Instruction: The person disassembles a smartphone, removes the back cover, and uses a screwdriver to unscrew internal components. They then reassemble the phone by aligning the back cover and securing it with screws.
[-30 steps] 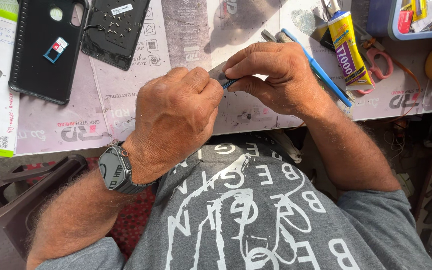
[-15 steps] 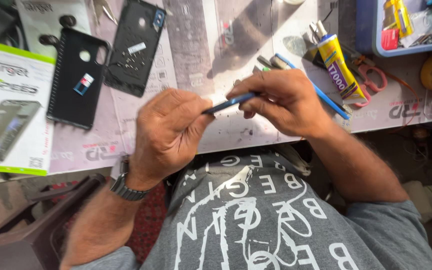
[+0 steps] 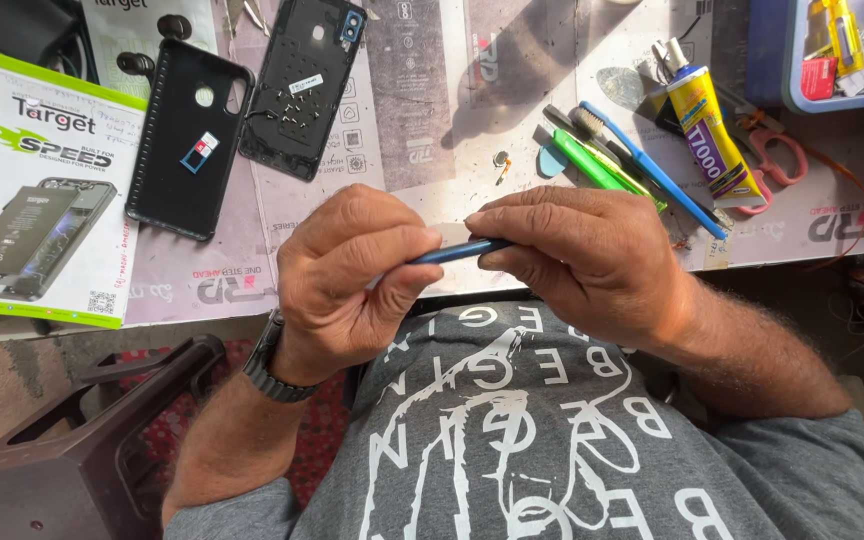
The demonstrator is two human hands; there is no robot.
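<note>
Both hands are raised over the near edge of the table, in front of a grey printed shirt. The left hand (image 3: 352,285), with a dark wristwatch (image 3: 270,358) on its wrist, is closed around one end of a thin dark-blue slab seen edge-on, probably a phone body (image 3: 457,251); thumb and fingers curl tightly over it, hiding that end. The right hand (image 3: 577,260) pinches the other end between thumb and fingertips, so the slab bridges the two hands, roughly level and held just above the table edge. On the table, toward its far left part, lies a black soft phone case (image 3: 187,140), inside up, and just beside it on the right a black plastic phone back cover (image 3: 297,90) with small screws scattered on it. At the left edge lies a white and green printed box (image 3: 37,190). Toward the far right part, a yellow glue tube (image 3: 712,130) lies at a slant; beside it are a blue toothbrush (image 3: 647,165), a green flat tool (image 3: 597,165) and pink-handled scissors (image 3: 777,160). A blue plastic tray (image 3: 787,60) sits at the far right corner. A worn printed mat (image 3: 422,110) covers the table. A dark brown plastic stool (image 3: 72,440) stands below the table's near left edge.
</note>
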